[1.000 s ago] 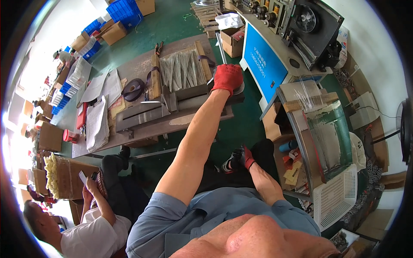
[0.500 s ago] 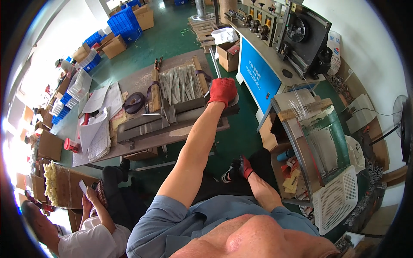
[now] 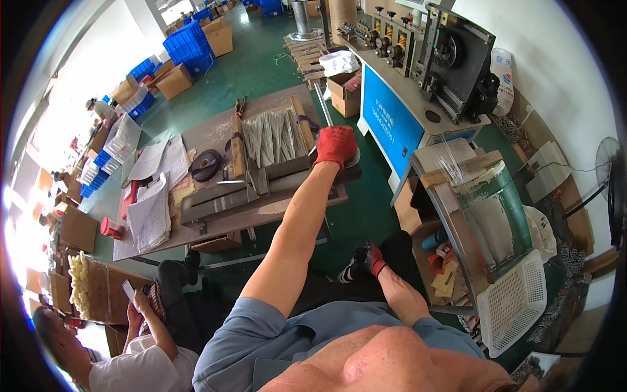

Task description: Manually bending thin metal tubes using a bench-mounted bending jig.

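Observation:
My left hand (image 3: 336, 146), in a red glove, is closed around a metal lever (image 3: 322, 104) at the right end of a long dark steel bench tool (image 3: 222, 201). The bare rod sticks up beyond my fist. Behind the tool, a bundle of thin clear strands (image 3: 274, 135) lies between two wooden bars (image 3: 302, 119) with dark straps. My right hand (image 3: 373, 259), in a red glove with a dark palm, hangs low in front of my legs, apart from the bench. Its fingers blend into the dark trousers and shoe behind them.
Papers (image 3: 149, 212), a dark tape roll (image 3: 206, 164) and a red can (image 3: 112, 228) lie on the table's left side. A seated person (image 3: 140, 353) with a phone is at lower left. To the right stand a blue-panelled machine (image 3: 390, 104), a metal-framed stand (image 3: 436, 215) and a white basket (image 3: 513, 304).
The view has shifted slightly, so the table sits a little lower. My left hand keeps its grip on the lever, and my right hand stays low.

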Demonstrator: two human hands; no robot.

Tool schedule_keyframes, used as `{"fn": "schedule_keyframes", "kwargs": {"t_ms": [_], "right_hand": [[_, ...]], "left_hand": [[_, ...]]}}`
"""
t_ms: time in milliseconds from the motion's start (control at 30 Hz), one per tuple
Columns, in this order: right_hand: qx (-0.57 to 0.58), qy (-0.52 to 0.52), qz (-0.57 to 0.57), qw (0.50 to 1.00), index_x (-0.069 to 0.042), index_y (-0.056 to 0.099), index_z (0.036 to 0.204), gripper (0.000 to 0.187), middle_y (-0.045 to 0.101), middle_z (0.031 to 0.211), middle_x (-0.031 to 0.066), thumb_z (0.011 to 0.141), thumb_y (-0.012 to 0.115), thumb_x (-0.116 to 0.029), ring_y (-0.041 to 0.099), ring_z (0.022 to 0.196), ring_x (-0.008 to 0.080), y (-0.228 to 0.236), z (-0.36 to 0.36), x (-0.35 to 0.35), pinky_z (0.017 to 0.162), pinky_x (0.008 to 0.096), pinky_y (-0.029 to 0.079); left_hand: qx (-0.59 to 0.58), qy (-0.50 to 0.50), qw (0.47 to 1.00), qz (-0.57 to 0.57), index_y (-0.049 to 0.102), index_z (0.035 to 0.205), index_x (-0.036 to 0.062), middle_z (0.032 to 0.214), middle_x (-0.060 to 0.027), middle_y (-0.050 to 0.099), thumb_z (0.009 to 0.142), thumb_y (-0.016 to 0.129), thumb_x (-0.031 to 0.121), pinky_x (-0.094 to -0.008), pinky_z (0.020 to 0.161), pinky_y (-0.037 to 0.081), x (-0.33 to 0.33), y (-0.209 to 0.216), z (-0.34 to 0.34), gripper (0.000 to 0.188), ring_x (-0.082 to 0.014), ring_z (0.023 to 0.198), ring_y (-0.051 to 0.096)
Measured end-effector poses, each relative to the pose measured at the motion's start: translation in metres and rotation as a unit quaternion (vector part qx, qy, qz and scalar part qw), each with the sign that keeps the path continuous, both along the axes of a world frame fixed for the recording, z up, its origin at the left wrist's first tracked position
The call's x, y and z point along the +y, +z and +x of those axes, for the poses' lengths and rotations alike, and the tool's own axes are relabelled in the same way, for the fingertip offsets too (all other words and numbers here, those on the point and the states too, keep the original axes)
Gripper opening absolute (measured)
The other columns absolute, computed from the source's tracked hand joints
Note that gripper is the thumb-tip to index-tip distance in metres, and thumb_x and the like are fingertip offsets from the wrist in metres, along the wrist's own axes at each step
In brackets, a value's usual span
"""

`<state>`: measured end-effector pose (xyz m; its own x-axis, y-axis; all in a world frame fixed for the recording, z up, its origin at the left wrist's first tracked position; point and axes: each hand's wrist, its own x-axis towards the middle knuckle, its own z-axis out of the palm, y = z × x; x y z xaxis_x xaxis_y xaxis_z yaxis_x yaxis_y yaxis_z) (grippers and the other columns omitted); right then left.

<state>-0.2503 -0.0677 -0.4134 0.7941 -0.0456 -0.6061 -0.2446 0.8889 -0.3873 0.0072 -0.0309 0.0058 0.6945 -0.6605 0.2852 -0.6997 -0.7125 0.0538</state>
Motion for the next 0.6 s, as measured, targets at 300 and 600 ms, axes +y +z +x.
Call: {"fn": "schedule_keyframes", "kwargs": {"t_ms": [300, 600], "right_hand": [[0.022, -0.022, -0.060, 0.998, -0.003, 0.062, 0.100, 0.059, 0.069, 0.086, 0.0129, 0.091, 0.044, -0.059, 0.067, 0.075, 0.0281, 0.030, -0.006, 0.006, 0.071, 0.0409, 0.054], [-0.071, -0.001, 0.031, 0.997, -0.002, 0.060, 0.107, 0.061, 0.068, 0.093, 0.0155, 0.091, 0.044, -0.059, 0.066, 0.081, 0.0291, 0.016, -0.010, -0.005, 0.074, 0.0419, 0.054]], "left_hand": [[0.024, 0.003, 0.999, 0.026, 0.070, 0.091, 0.0106, 0.094, -0.0139, 0.070, 0.081, 0.056, 0.038, -0.0411, 0.077, 0.053, 0.008, 0.003, -0.002, 0.032, -0.0308, 0.088, 0.068], [0.008, -0.013, 1.000, 0.016, 0.069, 0.097, 0.0114, 0.096, -0.0115, 0.070, 0.079, 0.058, 0.047, -0.0401, 0.079, 0.053, 0.012, 0.008, -0.004, 0.041, -0.0287, 0.091, 0.067]]}}
